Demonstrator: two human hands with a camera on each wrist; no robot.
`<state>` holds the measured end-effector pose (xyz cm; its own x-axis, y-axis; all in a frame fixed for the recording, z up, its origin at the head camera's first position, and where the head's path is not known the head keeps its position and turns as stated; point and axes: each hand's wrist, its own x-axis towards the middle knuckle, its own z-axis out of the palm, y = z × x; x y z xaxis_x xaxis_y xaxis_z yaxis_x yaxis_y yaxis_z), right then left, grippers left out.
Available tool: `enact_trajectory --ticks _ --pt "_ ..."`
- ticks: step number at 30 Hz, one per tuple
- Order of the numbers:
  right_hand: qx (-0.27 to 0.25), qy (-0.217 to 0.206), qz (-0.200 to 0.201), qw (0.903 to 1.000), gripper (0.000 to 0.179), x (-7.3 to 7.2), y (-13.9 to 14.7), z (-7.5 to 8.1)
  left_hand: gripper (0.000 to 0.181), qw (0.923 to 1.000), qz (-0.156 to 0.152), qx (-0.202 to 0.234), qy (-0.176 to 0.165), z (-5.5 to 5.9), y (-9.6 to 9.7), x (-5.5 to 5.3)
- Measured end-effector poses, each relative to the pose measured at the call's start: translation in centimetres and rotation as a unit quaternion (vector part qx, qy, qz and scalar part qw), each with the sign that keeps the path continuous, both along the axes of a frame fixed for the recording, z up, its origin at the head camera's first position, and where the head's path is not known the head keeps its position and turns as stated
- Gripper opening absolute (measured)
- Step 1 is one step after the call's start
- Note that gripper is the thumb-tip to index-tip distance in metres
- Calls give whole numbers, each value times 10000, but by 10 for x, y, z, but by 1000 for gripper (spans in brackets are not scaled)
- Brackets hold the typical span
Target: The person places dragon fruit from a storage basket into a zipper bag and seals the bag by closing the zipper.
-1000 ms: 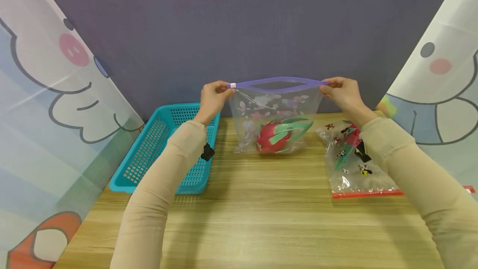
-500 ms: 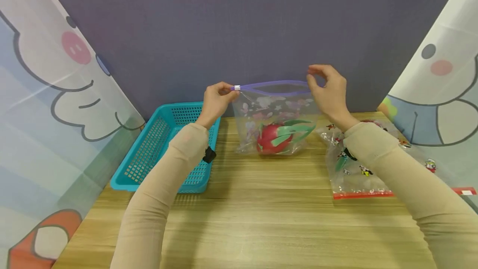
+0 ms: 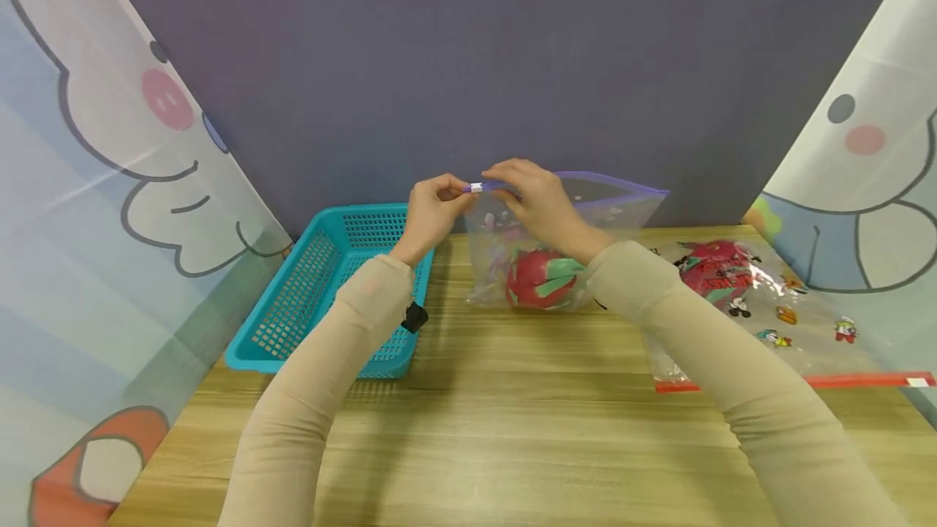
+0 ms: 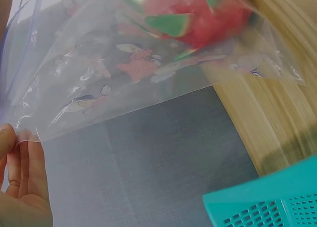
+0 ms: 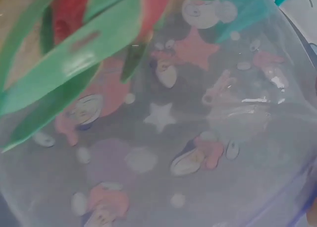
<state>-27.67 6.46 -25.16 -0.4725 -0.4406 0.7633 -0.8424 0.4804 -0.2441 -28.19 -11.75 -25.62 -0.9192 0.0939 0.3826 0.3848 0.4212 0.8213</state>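
Note:
A clear slider bag (image 3: 483,263) with a purple zip rim (image 3: 622,184) stands on the table, its right part gaping. Inside lies a red dragon fruit (image 3: 538,279) with green leaves, seen close through the film in the left wrist view (image 4: 218,19). My left hand (image 3: 427,219) pinches the bag's top left corner, beside the white slider (image 3: 477,187). Just right of that slider, my right hand (image 3: 545,208) pinches the rim between thumb and fingers. Printed film and leaves (image 5: 99,53) fill the right wrist view; most of that hand is hidden there.
A blue-green plastic basket (image 3: 394,366) stands left, partly behind my left forearm. To the right lies another clear bag (image 3: 812,348) with a red zip strip (image 3: 864,381) and a red fruit (image 3: 717,263) inside. A grey wall (image 3: 468,63) rises behind the table.
My right hand has let go of the bag's top right corner and moved left along the rim to the slider. The left hand keeps its pinch at the left corner.

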Motion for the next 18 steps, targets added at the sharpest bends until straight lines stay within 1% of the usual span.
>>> enact_trajectory --ticks 3,8,10,13,18 --pt "65 218 77 9997 23 -3 -6 -2 16 9998 -175 61 51 -3 2 0" --pt "78 720 192 9972 16 -7 -10 -6 16 9984 -479 303 6 -5 2 0" --pt "109 882 212 9958 14 -8 -10 -7 15 9979 -528 375 -20 -6 1 0" --pt "175 1011 264 9944 12 -9 -10 -7 14 9979 -500 413 -52 -7 1 1" --pt "204 1032 353 9938 12 -8 -9 -8 14 9971 -565 494 -96 -9 1 2"
